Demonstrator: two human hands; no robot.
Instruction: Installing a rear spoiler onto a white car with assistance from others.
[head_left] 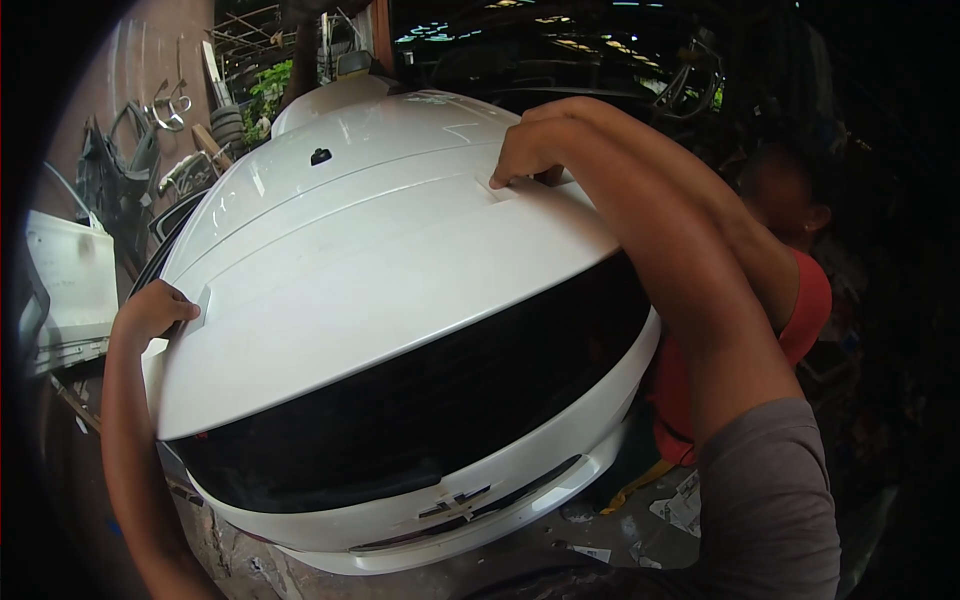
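A white rear spoiler (350, 290) spans the top of a white car's back, above the dark rear window (430, 400). My left hand (155, 312) is closed at its left end, thumb and fingers at a notch there. At the right end, my right hand (530, 148) bends over the spoiler with a fingertip at a shallow recess; part of its grip is hidden. A co-worker's arm (690, 165) reaches in just behind my right forearm, and its hand is mostly covered by mine. On the white roof (400, 125) sits a small black antenna base (320, 156).
A person in a red sleeveless top (805, 310) stands close on the right. Dark car parts (120, 160) and a white panel (75, 265) lean at the left wall. Papers (682, 503) lie on the floor beside the rear bumper (440, 550).
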